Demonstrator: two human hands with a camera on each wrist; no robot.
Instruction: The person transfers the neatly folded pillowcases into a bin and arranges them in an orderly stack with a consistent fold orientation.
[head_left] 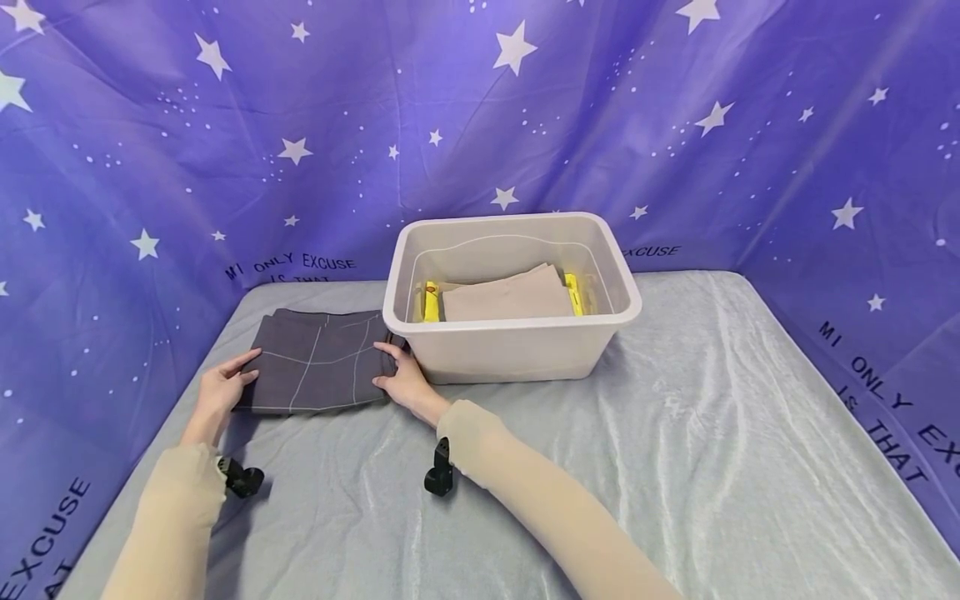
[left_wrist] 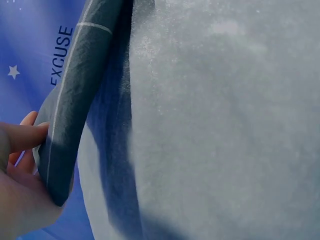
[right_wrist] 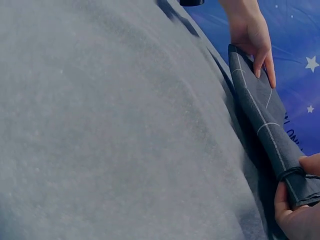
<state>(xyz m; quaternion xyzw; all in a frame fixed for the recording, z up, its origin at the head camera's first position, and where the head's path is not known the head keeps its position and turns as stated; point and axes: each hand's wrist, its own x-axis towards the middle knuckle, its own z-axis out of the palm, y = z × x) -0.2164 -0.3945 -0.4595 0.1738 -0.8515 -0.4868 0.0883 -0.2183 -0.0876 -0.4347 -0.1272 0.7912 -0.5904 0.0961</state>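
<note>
A folded dark grey cloth [head_left: 315, 362] with thin white grid lines lies between my hands on the left of the table. My left hand [head_left: 220, 390] pinches its left end, thumb on the near face and other fingers behind, as the left wrist view shows. At the right end, close by the bin, my right hand [head_left: 405, 379] grips the cloth between thumb and fingers. A thin dark cord [right_wrist: 291, 172] runs around the cloth there. Shadow shows under the cloth's near edge in both wrist views.
A whitish plastic bin [head_left: 517, 354] stands right of the cloth, holding a folded beige cloth [head_left: 510, 298] and yellow packets [head_left: 431, 302] at its sides. Grey plush fabric [head_left: 720, 433] covers the table. A purple-blue star-printed curtain [head_left: 450, 100] hangs behind and at both sides.
</note>
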